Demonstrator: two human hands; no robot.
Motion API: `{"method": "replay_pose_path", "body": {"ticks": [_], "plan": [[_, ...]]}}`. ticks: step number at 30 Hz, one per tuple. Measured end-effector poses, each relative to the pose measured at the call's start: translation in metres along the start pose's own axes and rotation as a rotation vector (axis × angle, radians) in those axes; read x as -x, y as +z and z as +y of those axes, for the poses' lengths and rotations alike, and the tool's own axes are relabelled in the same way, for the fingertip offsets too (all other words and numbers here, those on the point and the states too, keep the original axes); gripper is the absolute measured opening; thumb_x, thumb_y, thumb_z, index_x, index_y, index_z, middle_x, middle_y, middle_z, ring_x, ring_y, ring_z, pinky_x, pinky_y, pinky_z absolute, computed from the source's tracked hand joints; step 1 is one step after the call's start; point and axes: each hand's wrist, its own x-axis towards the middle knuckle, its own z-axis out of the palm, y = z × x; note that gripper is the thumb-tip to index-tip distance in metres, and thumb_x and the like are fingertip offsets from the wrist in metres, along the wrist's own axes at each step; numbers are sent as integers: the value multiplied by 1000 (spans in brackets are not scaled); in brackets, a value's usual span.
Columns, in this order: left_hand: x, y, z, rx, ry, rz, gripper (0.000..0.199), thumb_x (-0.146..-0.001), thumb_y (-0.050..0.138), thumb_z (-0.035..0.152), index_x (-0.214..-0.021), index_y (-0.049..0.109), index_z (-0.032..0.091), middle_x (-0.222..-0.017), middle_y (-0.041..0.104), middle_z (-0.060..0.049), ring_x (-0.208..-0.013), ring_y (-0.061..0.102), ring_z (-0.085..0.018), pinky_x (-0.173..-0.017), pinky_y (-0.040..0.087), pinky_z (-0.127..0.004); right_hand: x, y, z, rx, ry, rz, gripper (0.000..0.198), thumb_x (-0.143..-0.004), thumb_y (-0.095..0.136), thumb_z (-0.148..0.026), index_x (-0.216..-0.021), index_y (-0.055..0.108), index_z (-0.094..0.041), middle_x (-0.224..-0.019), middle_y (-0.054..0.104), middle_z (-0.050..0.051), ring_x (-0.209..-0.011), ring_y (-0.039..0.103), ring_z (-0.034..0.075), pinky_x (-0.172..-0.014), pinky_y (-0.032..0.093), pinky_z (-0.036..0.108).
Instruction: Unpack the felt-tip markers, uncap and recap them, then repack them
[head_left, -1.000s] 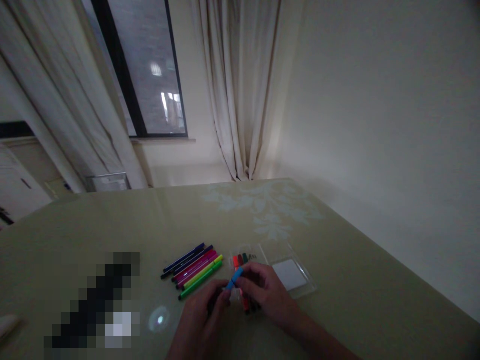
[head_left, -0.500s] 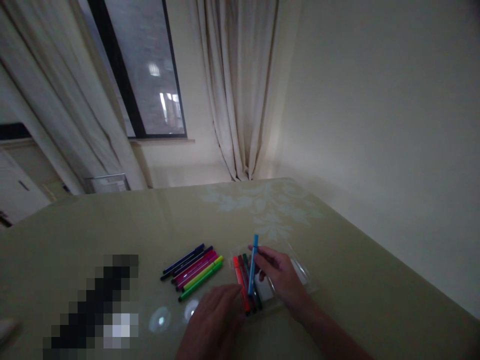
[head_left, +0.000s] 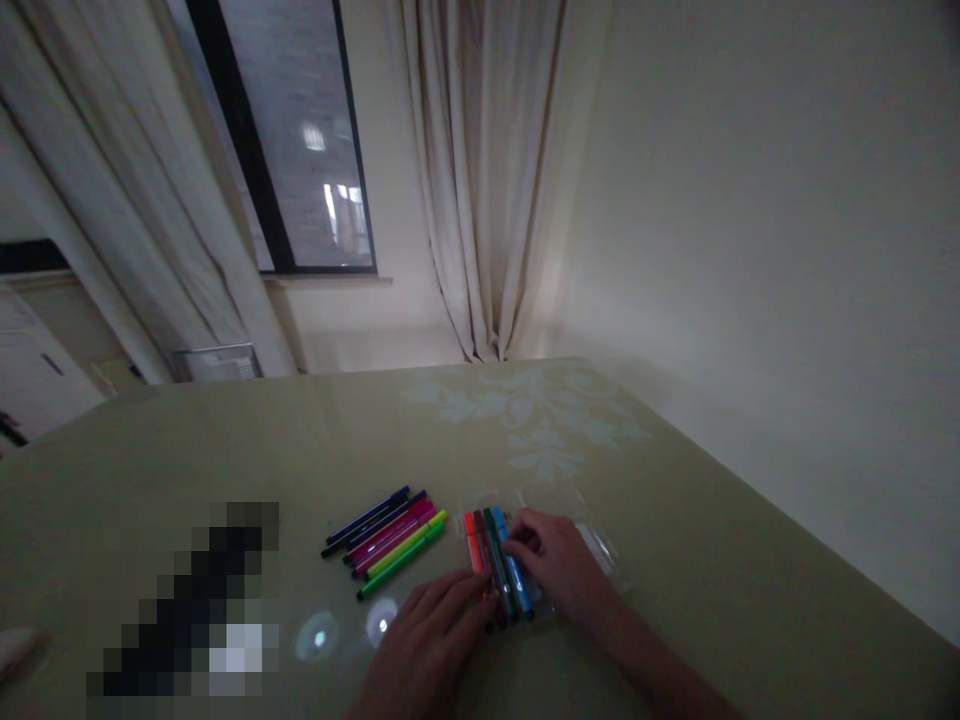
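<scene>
A clear plastic case (head_left: pixel 600 545) lies on the table with several felt-tip pens side by side in it. From the left they are a red pen (head_left: pixel 471 540), a dark red pen (head_left: pixel 481 535), a dark green pen (head_left: pixel 497 560) and a blue pen (head_left: pixel 517 580). My right hand (head_left: pixel 559 560) is closed, its bent fingertips on the upper part of the blue pen. Stretched-out fingers of my left hand (head_left: pixel 431 630) rest at the case's lower left, over the lower part of the red pen.
Left of the case lies a loose row of pens: dark blue ones (head_left: pixel 367 522), pink ones (head_left: pixel 390 540), a yellow one (head_left: pixel 409 545) and a green one (head_left: pixel 401 562). A pixelated dark patch (head_left: pixel 187 600) covers the table's left. A wall (head_left: pixel 787 300) borders the table's right side.
The blue pen, held raised and nearly upright over the case before, now lies in it beside the dark green pen. My right hand has lowered with it; my left hand has barely shifted.
</scene>
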Motion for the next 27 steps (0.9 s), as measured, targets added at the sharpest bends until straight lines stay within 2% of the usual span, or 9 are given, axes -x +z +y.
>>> {"method": "replay_pose_path", "body": {"ticks": [3, 8, 11, 13, 16, 21, 27], "plan": [[1, 1, -1, 48, -35, -12, 56, -89, 55, 4, -138, 59, 32, -138, 70, -1, -121, 69, -22, -96, 61, -34, -1, 2, 1, 112, -26, -1, 10, -84, 70, -18, -74, 70, -20, -75, 74, 3, -72, 67, 20, -68, 44, 29], [8, 3, -12, 72, -166, 74, 52, -94, 50, 9, -138, 60, 33, -133, 73, -1, -115, 71, -18, -96, 59, -29, 1, 6, 1, 166, -20, 7, 10, -86, 67, -17, -78, 71, -21, -80, 75, 4, -77, 67, 20, -71, 42, 29], [15, 2, -26, -49, -274, 127, 37, -97, 50, 17, -127, 68, 30, -123, 76, -4, -109, 72, -23, -93, 60, -36, 3, 7, 0, 192, -2, 3, 9, -87, 67, -16, -80, 71, -20, -82, 74, 4, -78, 67, 20, -71, 42, 28], [19, -1, -36, -163, -397, 142, 33, -98, 49, 20, -121, 71, 26, -118, 76, -8, -107, 71, -28, -90, 60, -43, 4, 6, 0, 202, 1, 0, 9, -88, 67, -16, -82, 72, -19, -84, 74, 4, -80, 67, 20, -72, 42, 28], [21, -9, -44, -224, -547, 101, 29, -98, 48, 24, -115, 72, 21, -116, 74, -12, -109, 68, -32, -93, 55, -51, 4, 3, -3, 193, -15, 26, 9, -90, 66, -19, -84, 73, -19, -85, 73, 5, -82, 66, 20, -74, 43, 28], [12, -22, -37, 69, -624, 7, 20, -97, 52, 32, -93, 69, 24, -100, 74, -8, -97, 68, -27, -86, 55, -42, 6, 1, -11, 76, -85, 51, 10, -91, 64, -19, -88, 74, -18, -85, 72, 4, -79, 65, 19, -73, 44, 28], [1, -22, -17, 505, -690, 160, 27, -99, 52, 46, -96, 68, 25, -86, 74, -2, -74, 69, -20, -67, 54, -28, 17, 11, -24, -197, -98, -99, 18, -93, 68, -36, -94, 78, -20, -88, 75, 4, -82, 67, 20, -70, 46, 27]]}}
